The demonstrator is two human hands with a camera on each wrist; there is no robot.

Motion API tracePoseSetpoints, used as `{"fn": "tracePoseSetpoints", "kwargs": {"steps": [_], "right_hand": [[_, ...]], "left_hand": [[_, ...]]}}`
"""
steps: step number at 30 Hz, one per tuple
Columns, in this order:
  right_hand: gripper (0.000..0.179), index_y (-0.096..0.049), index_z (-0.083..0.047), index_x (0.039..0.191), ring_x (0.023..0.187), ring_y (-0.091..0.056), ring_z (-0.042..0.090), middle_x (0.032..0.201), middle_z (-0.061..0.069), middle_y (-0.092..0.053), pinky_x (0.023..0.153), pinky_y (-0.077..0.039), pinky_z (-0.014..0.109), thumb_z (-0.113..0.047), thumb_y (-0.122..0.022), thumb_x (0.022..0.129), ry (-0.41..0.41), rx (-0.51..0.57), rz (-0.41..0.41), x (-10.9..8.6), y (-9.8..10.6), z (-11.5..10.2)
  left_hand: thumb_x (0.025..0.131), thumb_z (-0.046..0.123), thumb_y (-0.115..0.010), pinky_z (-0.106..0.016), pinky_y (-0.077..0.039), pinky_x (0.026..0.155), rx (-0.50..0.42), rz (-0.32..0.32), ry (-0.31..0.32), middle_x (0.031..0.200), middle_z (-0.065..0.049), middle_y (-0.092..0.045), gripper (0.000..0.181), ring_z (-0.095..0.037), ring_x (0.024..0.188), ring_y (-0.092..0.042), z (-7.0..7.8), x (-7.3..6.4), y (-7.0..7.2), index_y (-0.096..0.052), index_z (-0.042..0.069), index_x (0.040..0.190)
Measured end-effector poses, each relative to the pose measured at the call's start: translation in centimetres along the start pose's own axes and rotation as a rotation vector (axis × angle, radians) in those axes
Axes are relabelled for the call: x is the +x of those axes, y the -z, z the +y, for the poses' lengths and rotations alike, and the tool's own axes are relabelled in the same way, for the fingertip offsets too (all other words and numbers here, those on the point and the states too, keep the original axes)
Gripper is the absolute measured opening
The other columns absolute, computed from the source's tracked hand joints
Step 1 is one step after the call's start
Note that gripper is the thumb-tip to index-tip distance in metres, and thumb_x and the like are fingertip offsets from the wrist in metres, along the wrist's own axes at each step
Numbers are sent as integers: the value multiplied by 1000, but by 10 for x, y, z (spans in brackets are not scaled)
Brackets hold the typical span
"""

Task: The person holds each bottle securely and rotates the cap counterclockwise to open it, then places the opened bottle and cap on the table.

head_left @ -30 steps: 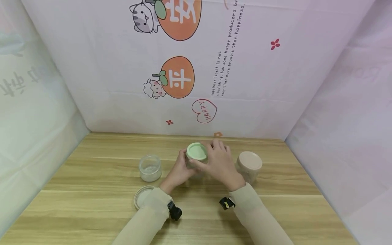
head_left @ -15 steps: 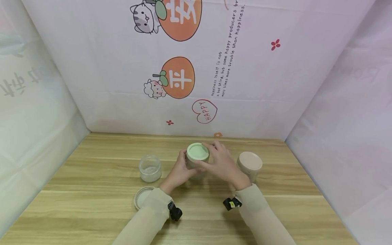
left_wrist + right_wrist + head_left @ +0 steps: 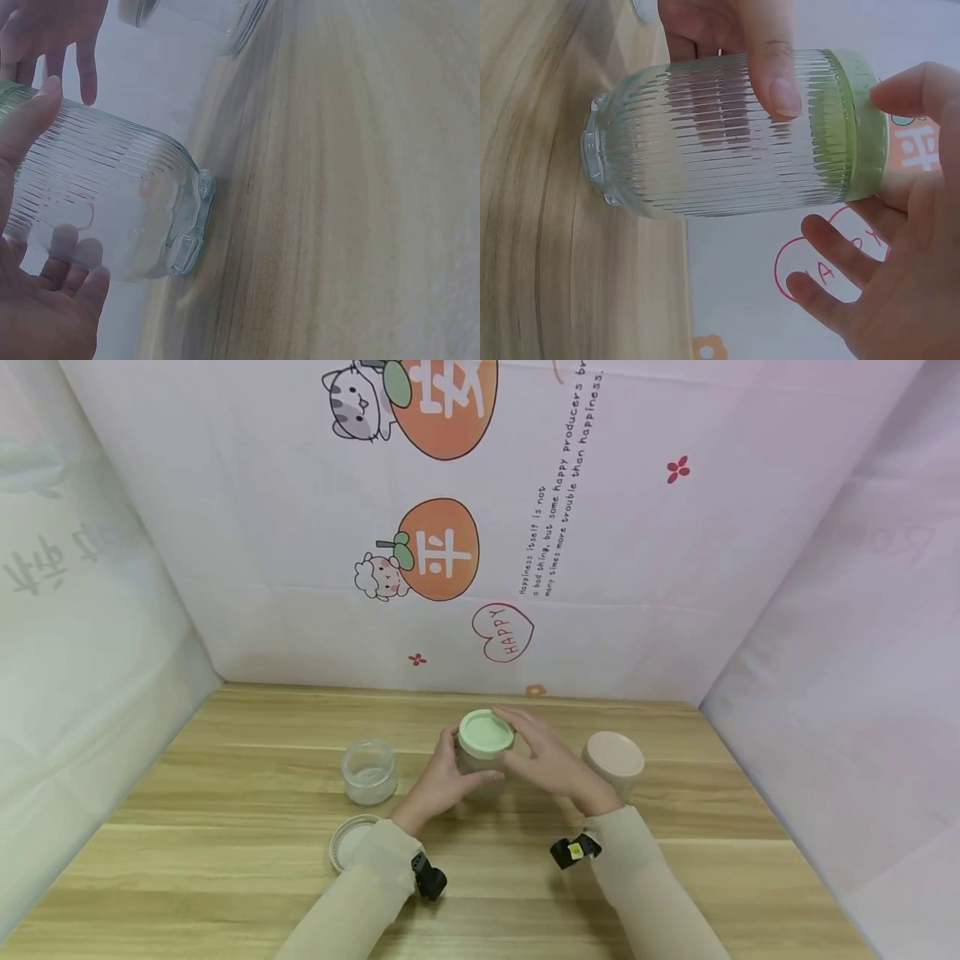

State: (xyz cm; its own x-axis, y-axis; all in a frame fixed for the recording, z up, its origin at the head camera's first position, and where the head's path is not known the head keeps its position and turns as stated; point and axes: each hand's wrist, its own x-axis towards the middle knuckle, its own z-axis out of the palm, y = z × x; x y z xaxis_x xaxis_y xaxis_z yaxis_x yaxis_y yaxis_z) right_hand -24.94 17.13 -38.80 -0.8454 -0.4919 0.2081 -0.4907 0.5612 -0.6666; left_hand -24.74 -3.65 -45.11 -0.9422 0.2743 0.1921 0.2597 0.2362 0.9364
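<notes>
A clear ribbed glass jar (image 3: 667,176) stands upright on the wooden table, topped by a green lid (image 3: 486,732). My left hand (image 3: 441,783) grips the jar's body from the left, with thumb and fingers on opposite sides of the glass. My right hand (image 3: 551,763) holds the lid's rim between thumb and forefinger; in the right wrist view its other fingers spread away from the glass. To the right, close by my right wrist, is a second jar with a pinkish-beige lid (image 3: 616,753), its body partly hidden by that hand.
A low lidless glass jar (image 3: 369,774) sits left of my left hand. Nearer to me, a pale round lid (image 3: 349,842) lies on the wooden table (image 3: 247,827), partly covered by my left sleeve. White printed cloth (image 3: 600,635) closes off the back and both sides.
My right hand has turned around the lid, its wrist swinging to the right and its raised fingers lowering. The left hand and the jar stay in nearly the same place.
</notes>
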Motion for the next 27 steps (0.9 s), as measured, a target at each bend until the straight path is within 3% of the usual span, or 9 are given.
{"fn": "tracePoseSetpoints", "kwargs": {"steps": [5,8,15,21,27], "right_hand": [[65,-35,-27,157,147,-25,32,162,1,-29,104,-34,68,-25,-53,95,9,52,-29,4,1,2],[63,-36,-19,157,147,-25,33,162,5,-29,107,-28,69,-22,-51,96,68,40,-29,8,1,3],[64,-35,-19,157,147,-24,33,163,7,-26,110,-23,69,-20,-49,95,73,74,-38,11,-2,3],[71,-35,-21,157,146,-25,32,163,2,-24,107,-27,70,-23,-56,89,28,30,2,9,-5,-1],[71,-38,-16,154,141,-33,34,159,9,-32,105,-36,64,-36,-65,91,49,-87,74,8,-11,-9]], "left_hand": [[81,32,-86,-57,-24,115,-14,-6,-2,148,-14,-38,95,-31,139,-35,1,0,1,-25,9,150],[81,33,-86,-56,-24,115,-12,-11,0,148,-14,-38,95,-31,139,-35,1,-1,1,-24,9,150],[82,32,-85,-56,-24,115,-10,-6,-10,149,-15,-37,94,-31,140,-35,-1,2,2,-25,8,150],[82,34,-85,-56,-25,115,-1,-17,2,150,-15,-36,96,-32,140,-35,0,1,2,-23,8,151],[83,31,-85,-54,-25,115,-2,-25,-4,151,-15,-34,96,-31,140,-34,0,0,2,-22,7,151]]}}
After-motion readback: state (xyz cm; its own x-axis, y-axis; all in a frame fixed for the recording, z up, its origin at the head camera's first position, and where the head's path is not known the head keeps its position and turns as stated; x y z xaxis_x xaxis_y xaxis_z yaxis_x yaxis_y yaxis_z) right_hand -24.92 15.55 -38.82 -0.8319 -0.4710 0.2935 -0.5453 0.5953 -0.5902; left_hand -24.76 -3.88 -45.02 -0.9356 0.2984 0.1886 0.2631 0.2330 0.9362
